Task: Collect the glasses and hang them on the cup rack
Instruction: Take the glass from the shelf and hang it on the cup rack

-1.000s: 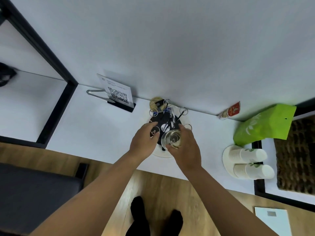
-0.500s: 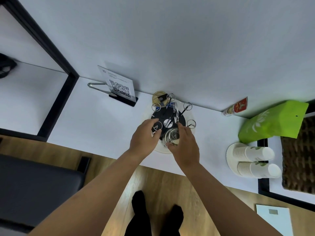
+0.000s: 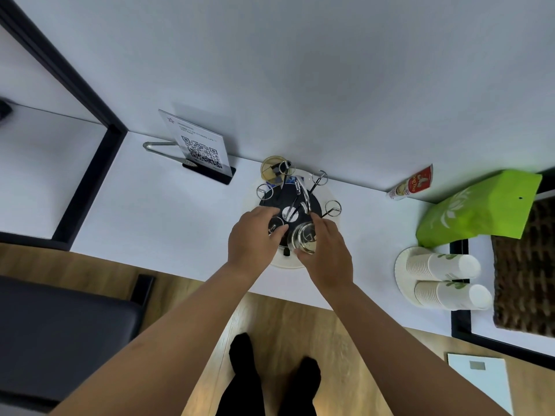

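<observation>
We held 1 clear drinking glass (image 3: 303,238) in our right hand (image 3: 326,254), fingers curled round its wall, directly over the near side of the cup rack (image 3: 295,205). It appeared tipped or inverted, its round end facing the camera, though we could not tell whether it had caught on a prong. Our left hand (image 3: 251,239) rested on the near-left part of the rack, fingertips curled against 1 of the wire arms there, apparently steadying it.

The rack stood on a pale round tray (image 3: 288,262) on the white surface (image 3: 168,223), its ringed wire prongs fanning out around a dark centre. A second, amber-tinted glass (image 3: 271,167) sat at the far side by the wall.

We judged the glass rigid, smooth and breakable, light enough for 1 hand. A slick wall would want a grip wrapped around the middle of the body, not a pinch at the thin rim, which chips most easily. Metal against glass meant the lowering should be slow, with the prong going inside the mouth. The rack looked light and top-heavy, so bracing it with the other hand seemed sensible.

Stacked paper cups (image 3: 444,276) lay to the right, well apart.
</observation>
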A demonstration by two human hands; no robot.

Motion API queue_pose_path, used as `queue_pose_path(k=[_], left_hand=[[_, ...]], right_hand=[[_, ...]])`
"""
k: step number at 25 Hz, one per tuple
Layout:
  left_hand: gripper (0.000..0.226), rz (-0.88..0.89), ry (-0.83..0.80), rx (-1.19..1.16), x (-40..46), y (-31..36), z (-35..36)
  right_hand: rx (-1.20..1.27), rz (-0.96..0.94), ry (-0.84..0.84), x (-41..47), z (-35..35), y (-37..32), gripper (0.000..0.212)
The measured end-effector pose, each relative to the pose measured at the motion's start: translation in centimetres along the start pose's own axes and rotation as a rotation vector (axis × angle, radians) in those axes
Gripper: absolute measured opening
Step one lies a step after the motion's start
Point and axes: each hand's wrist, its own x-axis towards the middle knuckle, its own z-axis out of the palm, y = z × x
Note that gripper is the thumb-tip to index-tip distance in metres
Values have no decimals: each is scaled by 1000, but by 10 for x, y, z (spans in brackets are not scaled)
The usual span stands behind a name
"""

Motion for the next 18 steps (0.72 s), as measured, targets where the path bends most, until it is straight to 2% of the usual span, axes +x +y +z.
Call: queue_pose_path(k=[7,18], left_hand=[[32,90,29,45,-3,1,9],[32,52,81,17,-9,5,16]], right_hand=[[3,-7,-5,15,-2,9,83],[9,-55,-22,23,-7,24,90]])
